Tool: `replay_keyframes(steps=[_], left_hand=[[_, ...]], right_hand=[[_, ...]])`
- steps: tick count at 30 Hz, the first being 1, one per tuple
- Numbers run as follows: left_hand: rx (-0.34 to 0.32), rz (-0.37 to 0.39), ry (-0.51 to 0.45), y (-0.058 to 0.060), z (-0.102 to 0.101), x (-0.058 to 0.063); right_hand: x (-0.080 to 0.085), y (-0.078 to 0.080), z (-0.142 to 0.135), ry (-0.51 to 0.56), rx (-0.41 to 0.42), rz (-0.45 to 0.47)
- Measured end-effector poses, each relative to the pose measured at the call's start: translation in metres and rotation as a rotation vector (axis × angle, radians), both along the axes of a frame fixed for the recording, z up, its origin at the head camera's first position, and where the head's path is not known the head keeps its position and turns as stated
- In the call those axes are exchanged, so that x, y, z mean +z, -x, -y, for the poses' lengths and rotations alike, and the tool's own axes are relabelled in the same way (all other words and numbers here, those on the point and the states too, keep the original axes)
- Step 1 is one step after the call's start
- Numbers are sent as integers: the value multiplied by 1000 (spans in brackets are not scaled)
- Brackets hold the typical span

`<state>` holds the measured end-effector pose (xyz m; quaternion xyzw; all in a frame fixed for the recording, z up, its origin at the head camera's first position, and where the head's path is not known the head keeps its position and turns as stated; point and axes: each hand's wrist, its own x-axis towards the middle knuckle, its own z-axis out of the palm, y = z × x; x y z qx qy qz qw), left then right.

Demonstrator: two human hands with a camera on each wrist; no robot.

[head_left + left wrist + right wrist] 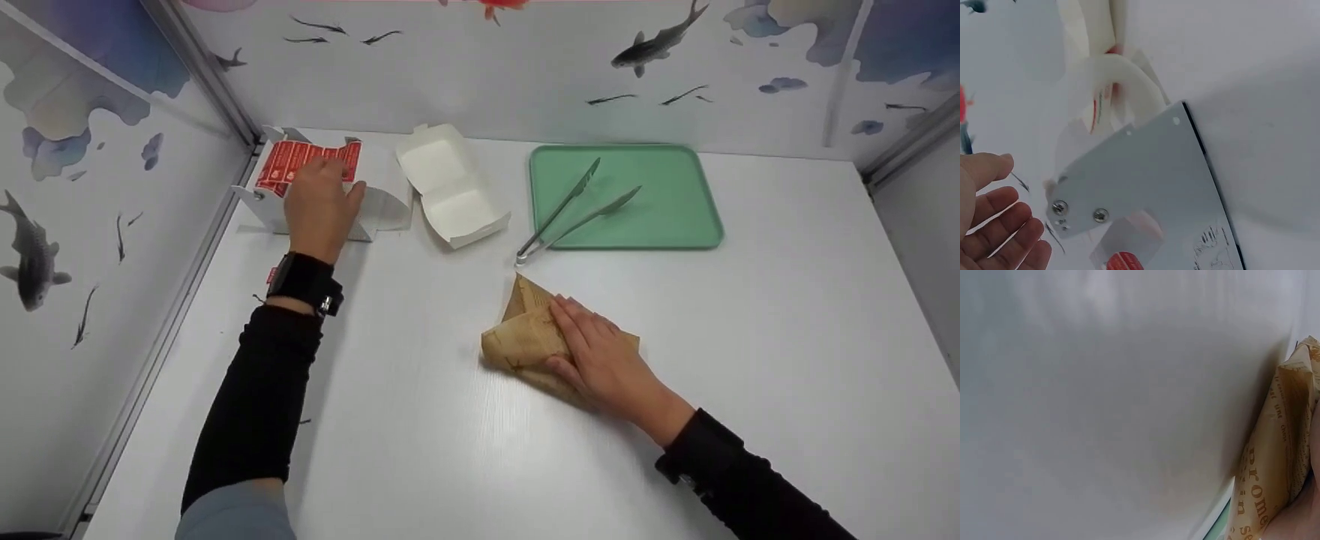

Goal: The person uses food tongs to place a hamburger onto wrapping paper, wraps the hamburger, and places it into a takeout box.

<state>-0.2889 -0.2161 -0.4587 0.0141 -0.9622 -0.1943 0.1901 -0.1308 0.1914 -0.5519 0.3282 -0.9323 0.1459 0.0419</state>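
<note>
Brown printed wrapping paper [525, 341], folded into a packet, lies on the white table at centre. My right hand [607, 367] rests on its right part with fingers extended and pressed flat. In the right wrist view the packet's printed side [1266, 455] shows beside part of that hand. At the far left stands a grey label dispenser [266, 214] carrying a strip of red labels [292, 160]. My left hand [322, 206] is over the strip. The left wrist view shows its fingers [1002, 225] loosely bent, apart from the dispenser's bolted side plate [1145, 174].
A white clamshell box [457, 214] lies unfolded right of the dispenser. Metal tongs [559, 210] lie partly on a green tray [675, 202] at the back. Patterned panels [480, 75] border the table behind and at both sides.
</note>
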Motion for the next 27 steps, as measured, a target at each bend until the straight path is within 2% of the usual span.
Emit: replay_keyframes(steps=[5,13,20,27], left_hand=[[41,77,30,10,8,-8],[39,70,14,15,6,-6],[42,100,58,19,4,-1],[73,124,111,25,2,-2]], right_hand=[[0,0,1,-7,-7,-4],[1,0,0,-15,-16,5],[1,0,-1,7,-9,11],[3,0,-1,8,-9,18]])
